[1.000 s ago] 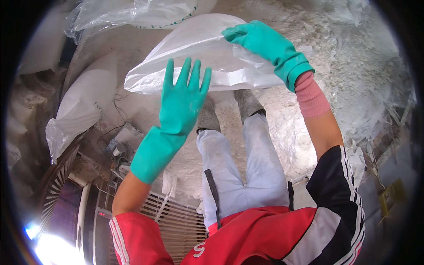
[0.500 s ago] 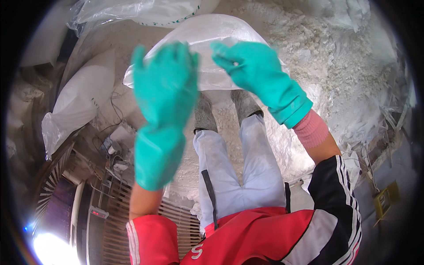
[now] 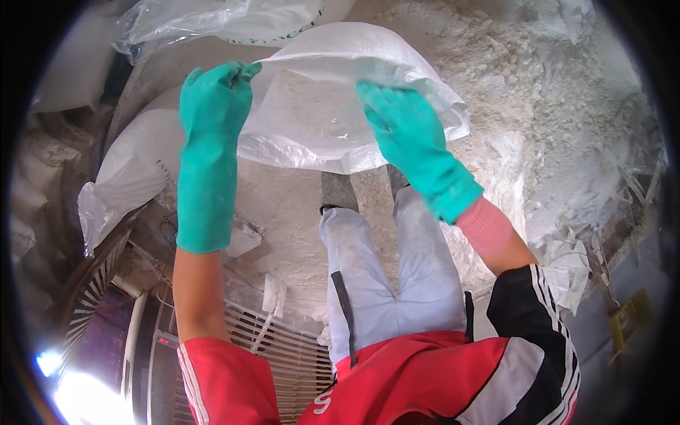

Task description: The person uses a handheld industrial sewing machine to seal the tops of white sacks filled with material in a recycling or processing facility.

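A white, partly see-through plastic sack [image 3: 312, 106] spreads in front of my feet, its mouth widened toward me. At its left rim, my gloved left hand [image 3: 216, 95] is closed with the fingertips pinched on the sack's edge. My right hand [image 3: 402, 119], also in a green rubber glove, lies over the right part of the mouth with its fingers stretched out and slightly blurred. The sack's right corner sticks out past that hand. How much is inside the sack cannot be made out.
White powder and lumps [image 3: 517, 106] are heaped to the right. A filled white sack [image 3: 134, 163] lies at the left, another sack [image 3: 276, 21] at the far edge. A slatted grate [image 3: 290, 361] is near my left side, and a bright light shines at lower left.
My left hand has moved left and now pinches the sack's edge. My right hand has come slightly nearer and opened its fingers. The sack's mouth is wider and closer to my legs.
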`<action>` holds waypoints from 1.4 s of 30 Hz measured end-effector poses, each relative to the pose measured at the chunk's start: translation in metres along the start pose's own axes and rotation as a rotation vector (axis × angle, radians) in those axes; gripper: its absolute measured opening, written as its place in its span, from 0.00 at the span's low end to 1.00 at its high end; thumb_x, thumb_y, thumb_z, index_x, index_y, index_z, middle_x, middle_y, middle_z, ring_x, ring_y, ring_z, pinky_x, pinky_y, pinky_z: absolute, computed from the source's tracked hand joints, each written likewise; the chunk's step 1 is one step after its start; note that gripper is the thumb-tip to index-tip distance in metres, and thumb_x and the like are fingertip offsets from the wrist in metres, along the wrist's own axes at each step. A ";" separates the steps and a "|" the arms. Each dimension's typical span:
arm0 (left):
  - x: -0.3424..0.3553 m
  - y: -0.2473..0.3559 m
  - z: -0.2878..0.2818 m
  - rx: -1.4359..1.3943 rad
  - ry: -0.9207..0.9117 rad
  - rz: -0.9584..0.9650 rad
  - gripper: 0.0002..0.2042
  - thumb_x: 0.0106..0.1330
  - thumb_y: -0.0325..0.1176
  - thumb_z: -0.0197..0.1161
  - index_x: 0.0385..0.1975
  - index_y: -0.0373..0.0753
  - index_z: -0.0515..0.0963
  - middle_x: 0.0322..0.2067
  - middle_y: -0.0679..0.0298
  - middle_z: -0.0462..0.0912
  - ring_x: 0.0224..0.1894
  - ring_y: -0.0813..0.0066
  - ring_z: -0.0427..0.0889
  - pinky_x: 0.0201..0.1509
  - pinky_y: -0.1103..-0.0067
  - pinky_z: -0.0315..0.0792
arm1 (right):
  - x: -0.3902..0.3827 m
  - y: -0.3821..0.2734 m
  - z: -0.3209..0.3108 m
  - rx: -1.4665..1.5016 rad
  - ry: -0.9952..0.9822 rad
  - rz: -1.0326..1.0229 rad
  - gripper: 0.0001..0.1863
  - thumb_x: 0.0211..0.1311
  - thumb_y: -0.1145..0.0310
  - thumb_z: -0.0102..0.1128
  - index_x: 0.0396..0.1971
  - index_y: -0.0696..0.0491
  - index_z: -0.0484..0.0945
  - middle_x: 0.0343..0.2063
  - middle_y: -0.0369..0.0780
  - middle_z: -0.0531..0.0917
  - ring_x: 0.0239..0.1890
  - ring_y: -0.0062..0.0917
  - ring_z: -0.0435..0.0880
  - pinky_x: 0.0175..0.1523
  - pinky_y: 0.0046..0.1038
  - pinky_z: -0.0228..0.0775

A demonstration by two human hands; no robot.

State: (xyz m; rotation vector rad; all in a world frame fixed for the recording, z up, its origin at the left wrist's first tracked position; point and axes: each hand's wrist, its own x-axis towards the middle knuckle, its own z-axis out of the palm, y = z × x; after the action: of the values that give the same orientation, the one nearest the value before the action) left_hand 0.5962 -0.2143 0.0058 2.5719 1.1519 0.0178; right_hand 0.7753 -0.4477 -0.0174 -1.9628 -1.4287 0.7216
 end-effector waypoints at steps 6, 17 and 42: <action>0.000 0.009 -0.002 0.092 0.017 -0.029 0.13 0.64 0.45 0.66 0.32 0.41 0.86 0.28 0.58 0.86 0.35 0.60 0.82 0.61 0.69 0.69 | 0.058 -0.001 0.075 -0.275 -0.263 -0.012 0.23 0.58 0.59 0.62 0.50 0.57 0.77 0.46 0.46 0.82 0.48 0.38 0.80 0.57 0.37 0.69; -0.034 0.046 -0.061 0.179 0.056 0.224 0.27 0.57 0.48 0.70 0.54 0.40 0.76 0.50 0.57 0.80 0.56 0.59 0.76 0.63 0.61 0.63 | 0.102 -0.060 -0.031 -0.283 0.095 -0.026 0.07 0.61 0.70 0.51 0.28 0.54 0.78 0.29 0.44 0.82 0.31 0.30 0.82 0.34 0.31 0.74; -0.068 0.077 -0.152 -0.760 0.062 -0.547 0.18 0.59 0.15 0.51 0.45 0.38 0.82 0.36 0.65 0.84 0.47 0.72 0.83 0.59 0.75 0.72 | 0.032 -0.045 -0.069 -0.591 0.034 -0.216 0.27 0.56 0.54 0.65 0.54 0.52 0.76 0.44 0.45 0.80 0.47 0.44 0.78 0.60 0.44 0.66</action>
State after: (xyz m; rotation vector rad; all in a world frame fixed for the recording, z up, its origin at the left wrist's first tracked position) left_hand 0.5847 -0.2688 0.1812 1.5678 1.4737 0.3382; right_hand 0.8056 -0.4162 0.0601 -2.1697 -1.9548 0.1699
